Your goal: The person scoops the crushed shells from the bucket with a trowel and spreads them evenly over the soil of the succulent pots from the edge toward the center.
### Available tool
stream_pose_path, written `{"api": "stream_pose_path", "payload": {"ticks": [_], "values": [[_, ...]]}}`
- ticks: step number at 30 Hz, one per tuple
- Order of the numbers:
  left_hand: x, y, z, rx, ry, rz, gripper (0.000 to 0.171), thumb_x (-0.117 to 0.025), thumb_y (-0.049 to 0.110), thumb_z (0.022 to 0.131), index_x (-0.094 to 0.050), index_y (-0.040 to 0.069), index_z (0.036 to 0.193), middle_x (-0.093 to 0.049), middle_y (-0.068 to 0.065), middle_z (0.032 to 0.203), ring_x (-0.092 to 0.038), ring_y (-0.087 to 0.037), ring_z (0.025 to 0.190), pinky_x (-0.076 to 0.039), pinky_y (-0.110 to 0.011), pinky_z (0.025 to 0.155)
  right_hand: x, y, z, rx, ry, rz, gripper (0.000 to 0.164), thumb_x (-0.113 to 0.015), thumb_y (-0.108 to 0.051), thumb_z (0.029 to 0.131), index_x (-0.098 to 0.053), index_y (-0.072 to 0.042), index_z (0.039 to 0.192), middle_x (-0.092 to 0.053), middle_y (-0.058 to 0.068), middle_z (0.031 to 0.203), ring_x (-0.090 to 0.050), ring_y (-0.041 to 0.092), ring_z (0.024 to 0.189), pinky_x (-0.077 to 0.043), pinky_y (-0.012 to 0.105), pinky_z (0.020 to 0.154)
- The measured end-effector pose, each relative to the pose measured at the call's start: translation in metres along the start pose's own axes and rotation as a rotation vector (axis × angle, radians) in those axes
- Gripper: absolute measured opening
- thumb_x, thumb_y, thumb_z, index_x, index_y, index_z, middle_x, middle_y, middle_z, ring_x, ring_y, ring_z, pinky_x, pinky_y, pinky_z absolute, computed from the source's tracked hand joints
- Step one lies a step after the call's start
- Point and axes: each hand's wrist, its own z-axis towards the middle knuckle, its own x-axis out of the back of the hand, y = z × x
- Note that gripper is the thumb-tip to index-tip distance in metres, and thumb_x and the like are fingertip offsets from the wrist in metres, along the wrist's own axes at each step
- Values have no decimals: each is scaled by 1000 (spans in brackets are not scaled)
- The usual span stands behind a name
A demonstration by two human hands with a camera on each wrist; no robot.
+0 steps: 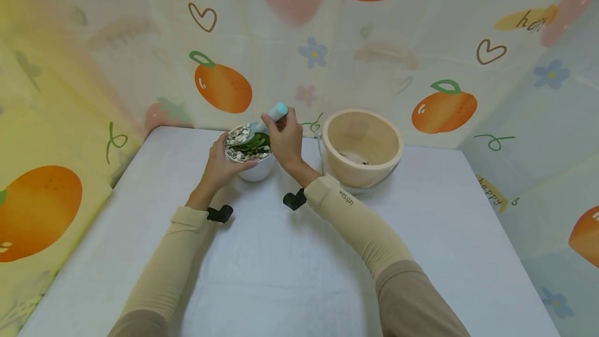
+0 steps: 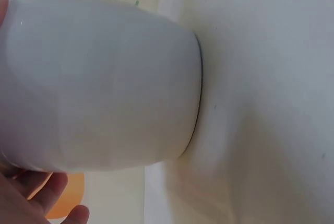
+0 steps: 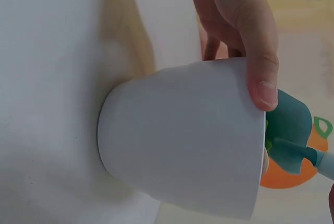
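A white flowerpot [image 1: 256, 172] stands on the table, filled with pale pebbles [image 1: 237, 134] around a green leafy plant [image 1: 257, 144]. My left hand [image 1: 219, 164] grips the pot at its left side, thumb over the near rim. In my right hand [image 1: 288, 140] is a small trowel [image 1: 279, 112] with a light blue handle, tilted down to the left. Its teal blade [image 3: 290, 125] is at the pot's mouth among pebbles and leaves; the tip is hidden. The pot's smooth wall [image 2: 104, 78] fills much of the left wrist view.
To the right of the flowerpot stands a larger beige bucket [image 1: 362, 175] with a thin handle hanging down and a few small bits on its bottom. A white cloth covers the table [image 1: 271, 269]. Behind it hangs a fruit-patterned curtain [image 1: 281, 30].
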Motion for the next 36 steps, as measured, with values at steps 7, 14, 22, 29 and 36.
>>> {"api": "stream_pose_path", "payload": {"ticks": [7, 14, 22, 29, 36], "values": [[-4, 6, -6, 13, 44, 73, 110, -86, 44, 69, -24, 2, 150, -40, -24, 143, -39, -40, 129, -35, -59, 106, -1, 2, -4, 18, -13, -21, 31, -63, -23, 96, -53, 2, 110, -69, 16, 93, -70, 23, 84, -55, 21, 73], [13, 1, 2, 17, -77, 66, 109, -85, 43, 71, -23, 4, 152, -34, -22, 149, -28, -40, 138, -29, -62, 110, 0, 1, 0, 11, -27, 8, 29, -64, -20, 95, -52, 3, 110, -68, 17, 92, -69, 25, 83, -53, 22, 71], [21, -2, 16, 72, -231, 30, 119, -82, 45, 74, -4, 11, 158, -12, -19, 162, -16, -40, 148, -19, -63, 116, -1, 1, 5, -6, -27, 13, 32, -66, -17, 93, -53, 4, 113, -69, 20, 95, -69, 27, 85, -55, 28, 73], [6, -1, 6, 20, -91, -31, 108, -85, 37, 72, -21, 7, 154, -34, -19, 151, -33, -37, 138, -29, -59, 112, 0, 0, 4, -19, -46, 3, 33, -65, -20, 95, -53, 2, 116, -70, 17, 98, -70, 24, 89, -56, 25, 78], [-7, 9, -5, 56, 50, 33, 110, -85, 47, 69, -24, 6, 151, -39, -21, 144, -36, -38, 130, -33, -62, 104, 1, -1, 4, -15, -47, 8, 35, -65, -21, 94, -53, 2, 117, -71, 17, 99, -70, 24, 90, -56, 26, 81]]}}
